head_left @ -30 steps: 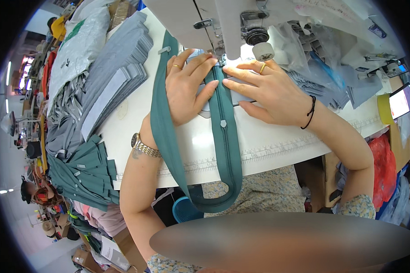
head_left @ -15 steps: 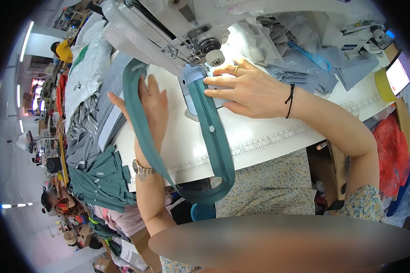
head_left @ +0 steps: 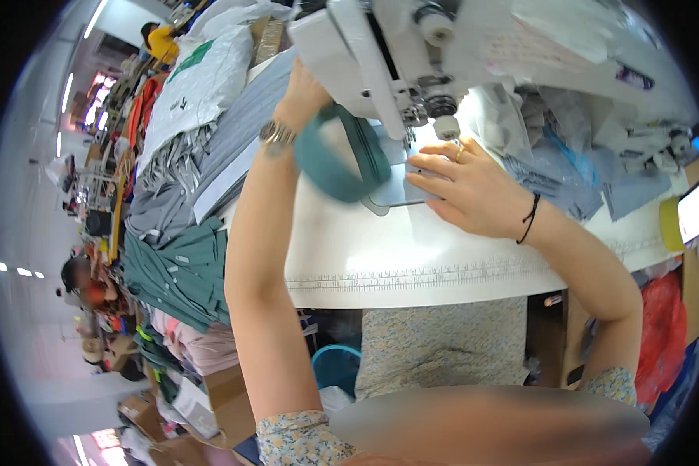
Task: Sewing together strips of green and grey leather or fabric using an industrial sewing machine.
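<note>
lit tube lights (head_left: pixel 95 18), a bright window (head_left: pixel 96 95), a white table (head_left: pixel 338 248)

place: sewing workshop | signs: sewing machine (head_left: pixel 349 66), ruler-marked table (head_left: pixel 342 252), grey fabric stack (head_left: pixel 245 118), green fabric pile (head_left: pixel 185 272)

A single head-worn fisheye view looks steeply down from close above the table (head_left: pixel 349 252), facing forward to the sewing machine (head_left: pixel 346 58), with the wearer's lap (head_left: pixel 443 342) low in view and the room bending along its left rim.

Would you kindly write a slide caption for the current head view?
Right hand by a sewing machine, left hand partly hidden behind it, green strip looped nearby.
</note>
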The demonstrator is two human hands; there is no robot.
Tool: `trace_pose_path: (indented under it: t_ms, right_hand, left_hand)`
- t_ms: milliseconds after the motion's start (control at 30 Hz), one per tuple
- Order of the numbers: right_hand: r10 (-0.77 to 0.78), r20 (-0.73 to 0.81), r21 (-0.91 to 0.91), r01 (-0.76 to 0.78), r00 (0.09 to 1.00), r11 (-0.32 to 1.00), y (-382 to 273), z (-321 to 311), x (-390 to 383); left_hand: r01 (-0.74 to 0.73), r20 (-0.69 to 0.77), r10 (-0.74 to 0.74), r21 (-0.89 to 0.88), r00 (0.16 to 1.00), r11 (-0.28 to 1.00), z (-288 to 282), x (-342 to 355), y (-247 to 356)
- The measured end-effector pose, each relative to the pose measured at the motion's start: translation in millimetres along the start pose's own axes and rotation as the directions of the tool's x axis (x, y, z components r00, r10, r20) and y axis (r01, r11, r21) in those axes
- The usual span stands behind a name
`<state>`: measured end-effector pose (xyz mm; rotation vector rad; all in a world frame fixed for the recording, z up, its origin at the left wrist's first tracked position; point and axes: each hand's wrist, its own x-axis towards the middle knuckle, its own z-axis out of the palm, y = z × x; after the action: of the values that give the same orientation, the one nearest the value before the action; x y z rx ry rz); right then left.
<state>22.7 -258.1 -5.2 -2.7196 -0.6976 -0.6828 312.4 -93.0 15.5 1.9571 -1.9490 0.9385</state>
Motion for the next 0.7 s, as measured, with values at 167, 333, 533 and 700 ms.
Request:
trace_pose_path:
  t_ms: [167,333,533,700]
  right_hand:
    - [-0.025,-0.036,0.025,0.026,0.999,0.999,6.6,-1.0,-6.5]
    - [-0.004,0.019,0.003,0.004,1.000,1.000,8.8,-3.9,-10.5]
    - [0.019,0.074,-0.052,-0.015,0.997,0.999,8.4,-0.9,-8.8]
    - [-0.262,-0.046,-0.342,0.231,0.964,0.911,-8.8,6.7,-2.1]
  left_hand:
    - [0.110,0.251,-0.257,0.481,0.933,0.870,-21.0,18.0,17.3]
    - [0.372,0.293,-0.472,0.337,0.832,0.865,-68.7,-0.2,100.7]
    - [0.500,0.352,-0.506,0.115,0.788,0.858,-41.2,6.8,137.2]
    - [0.500,0.245,-0.454,-0.182,0.857,0.847,0.2,-22.2,45.7]
